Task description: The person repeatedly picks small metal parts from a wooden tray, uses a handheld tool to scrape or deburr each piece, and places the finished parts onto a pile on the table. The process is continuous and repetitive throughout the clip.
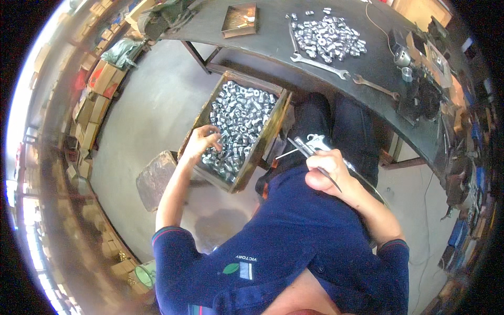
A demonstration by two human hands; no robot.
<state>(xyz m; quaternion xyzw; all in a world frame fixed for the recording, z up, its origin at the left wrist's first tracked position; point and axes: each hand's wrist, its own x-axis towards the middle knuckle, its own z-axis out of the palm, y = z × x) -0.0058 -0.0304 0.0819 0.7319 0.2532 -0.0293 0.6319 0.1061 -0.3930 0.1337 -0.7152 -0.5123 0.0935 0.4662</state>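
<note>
My left hand [203, 140] hovers at the left edge of a worn open box [251, 169], close above a heap of small silver metal fittings [242, 113]. Its fingers are loosely bent and apart, with nothing visible in them. Over my lap, my right hand [328, 170] is wrapped round a silver hand tool [316, 143]. That tool has dark long parts and a thin pale rod pointing left toward the box; its exact kind is partly hidden by my fingers. A thin tube or cord seems to run along my right forearm.
A dark workbench [262, 50] carries a pile of similar fittings [328, 37], wrenches [321, 67] and a rusty tray [240, 21]. Clutter with a clear cup [406, 74] fills its right end. A worn block-like seat [156, 181] stands left of the box. Shelves with cartons [92, 118] line the left.
</note>
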